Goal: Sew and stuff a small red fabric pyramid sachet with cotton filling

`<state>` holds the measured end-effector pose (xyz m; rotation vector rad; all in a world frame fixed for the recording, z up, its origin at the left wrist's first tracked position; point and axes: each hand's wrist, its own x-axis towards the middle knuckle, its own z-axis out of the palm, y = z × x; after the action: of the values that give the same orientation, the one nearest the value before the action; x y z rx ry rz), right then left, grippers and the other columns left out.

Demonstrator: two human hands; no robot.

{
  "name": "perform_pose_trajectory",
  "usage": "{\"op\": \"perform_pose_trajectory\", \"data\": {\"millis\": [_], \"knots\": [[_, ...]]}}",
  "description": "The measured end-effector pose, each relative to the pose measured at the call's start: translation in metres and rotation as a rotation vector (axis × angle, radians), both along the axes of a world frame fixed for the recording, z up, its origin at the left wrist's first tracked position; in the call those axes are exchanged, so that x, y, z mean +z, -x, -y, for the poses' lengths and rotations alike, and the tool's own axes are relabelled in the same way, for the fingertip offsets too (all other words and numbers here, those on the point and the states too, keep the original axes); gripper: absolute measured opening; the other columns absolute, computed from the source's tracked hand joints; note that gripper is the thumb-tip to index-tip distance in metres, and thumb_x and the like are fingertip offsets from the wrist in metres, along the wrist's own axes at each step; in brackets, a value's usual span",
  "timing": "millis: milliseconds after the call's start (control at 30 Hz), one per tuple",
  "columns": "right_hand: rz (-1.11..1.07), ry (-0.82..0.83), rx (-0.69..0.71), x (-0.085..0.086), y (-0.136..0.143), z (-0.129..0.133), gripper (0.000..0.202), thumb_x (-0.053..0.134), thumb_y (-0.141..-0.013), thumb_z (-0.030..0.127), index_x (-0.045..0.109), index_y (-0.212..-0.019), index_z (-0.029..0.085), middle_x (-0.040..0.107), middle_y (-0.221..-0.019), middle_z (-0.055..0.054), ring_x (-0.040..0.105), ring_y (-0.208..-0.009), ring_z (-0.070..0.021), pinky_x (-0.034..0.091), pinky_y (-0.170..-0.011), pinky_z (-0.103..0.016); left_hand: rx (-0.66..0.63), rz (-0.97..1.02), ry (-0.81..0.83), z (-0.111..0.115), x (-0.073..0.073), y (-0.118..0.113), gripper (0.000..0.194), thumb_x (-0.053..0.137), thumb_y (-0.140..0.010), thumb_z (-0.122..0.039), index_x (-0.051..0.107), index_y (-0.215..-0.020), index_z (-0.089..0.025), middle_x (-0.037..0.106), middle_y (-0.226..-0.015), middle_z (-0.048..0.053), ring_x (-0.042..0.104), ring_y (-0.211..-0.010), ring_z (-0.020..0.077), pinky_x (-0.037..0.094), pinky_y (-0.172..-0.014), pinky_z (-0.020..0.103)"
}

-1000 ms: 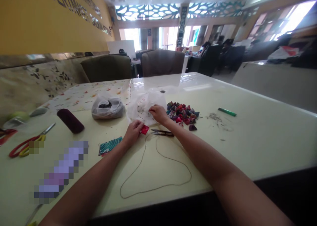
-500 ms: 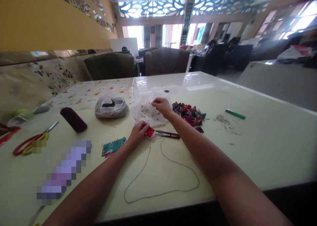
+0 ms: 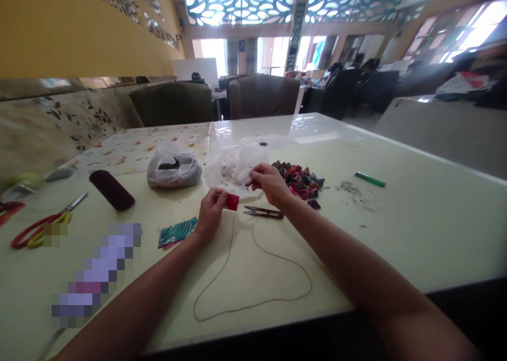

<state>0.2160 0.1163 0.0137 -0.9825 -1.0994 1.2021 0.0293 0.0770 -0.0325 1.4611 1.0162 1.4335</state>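
Note:
My left hand point(image 3: 212, 210) is closed on a small red fabric piece point(image 3: 232, 202), pinched between thumb and fingers just above the table. A long brown thread point(image 3: 253, 303) runs down from the fabric and loops across the tabletop. My right hand point(image 3: 271, 183) has its fingertips pinched together at the near edge of a white plastic bag point(image 3: 214, 177) with white stuffing point(image 3: 236, 172) on it. Whatever is between those fingertips is too small to make out. Thread snips point(image 3: 271, 213) lie below my right wrist. Patterned teal fabric point(image 3: 177, 232) rests beside my left wrist.
Several folded fabric pieces point(image 3: 303, 180) are heaped behind my right wrist. Farther right are thread scraps point(image 3: 350, 189) and a green cutter-like tool point(image 3: 369, 179). To the left lie scissors point(image 3: 39, 230), a dark maroon cylinder point(image 3: 113, 190) and another plastic bag point(image 3: 173, 171).
My right hand has come back from over the stuffing toward me and slightly right. The left hand has shifted a little left and lifted the red fabric, which shows more of its face.

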Motion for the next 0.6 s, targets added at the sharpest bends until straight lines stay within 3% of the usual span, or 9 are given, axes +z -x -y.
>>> {"op": "perform_pose_trajectory", "data": {"millis": [133,200,267,367,467,600], "knots": [[-0.027,-0.012,0.045,-0.014,0.007,0.021,0.025,0.074,-0.069,0.029,0.053,-0.071,0.017,0.060,-0.060,0.003,0.059,-0.052,-0.0087,0.048,-0.049,-0.019,-0.125,0.110,0.060,0.009,0.006,-0.009,0.034,0.072,-0.083,-0.048,0.061,-0.079,-0.016,0.052,-0.145,0.010,0.061,-0.089,0.0145,0.050,-0.067,0.025],[-0.041,0.001,0.085,-0.021,0.013,0.027,0.027,0.076,-0.065,0.031,0.054,-0.070,0.017,0.059,-0.060,0.004,0.058,-0.052,-0.0079,0.051,-0.051,-0.020,-0.165,0.224,0.150,0.012,0.008,-0.012,0.034,0.078,-0.078,-0.047,0.062,-0.080,-0.016,0.059,-0.136,0.010,0.061,-0.083,0.0125,0.050,-0.065,0.024],[-0.052,0.016,0.120,-0.026,0.016,0.029,0.029,0.078,-0.062,0.032,0.055,-0.072,0.016,0.059,-0.061,0.005,0.057,-0.051,-0.0075,0.052,-0.051,-0.021,-0.163,0.336,0.236,0.012,0.009,-0.013,0.036,0.082,-0.073,-0.046,0.065,-0.083,-0.016,0.069,-0.105,0.007,0.058,-0.073,0.0109,0.048,-0.062,0.023],[-0.067,0.014,0.119,-0.024,0.016,0.025,0.030,0.078,-0.061,0.032,0.055,-0.074,0.017,0.058,-0.062,0.005,0.057,-0.053,-0.0074,0.052,-0.052,-0.021,-0.127,0.410,0.277,0.008,0.008,-0.009,0.038,0.086,-0.068,-0.045,0.066,-0.082,-0.016,0.064,-0.075,0.000,0.054,-0.063,0.0092,0.046,-0.060,0.022],[-0.073,-0.020,0.087,-0.014,0.014,0.016,0.028,0.076,-0.063,0.030,0.054,-0.075,0.017,0.057,-0.064,0.006,0.058,-0.054,-0.0072,0.053,-0.054,-0.021,-0.105,0.433,0.275,0.003,0.009,-0.004,0.040,0.087,-0.066,-0.045,0.065,-0.080,-0.016,0.065,-0.079,0.001,0.055,-0.065,0.0089,0.047,-0.061,0.022],[0.039,-0.125,0.049,-0.005,0.019,0.009,0.018,0.069,-0.067,0.026,0.055,-0.073,0.017,0.056,-0.062,0.005,0.058,-0.053,-0.0080,0.051,-0.052,-0.021,-0.117,0.455,0.285,0.000,0.013,0.001,0.042,0.088,-0.066,-0.044,0.068,-0.090,-0.016,0.070,-0.100,0.005,0.058,-0.071,0.0090,0.049,-0.062,0.022]]}}
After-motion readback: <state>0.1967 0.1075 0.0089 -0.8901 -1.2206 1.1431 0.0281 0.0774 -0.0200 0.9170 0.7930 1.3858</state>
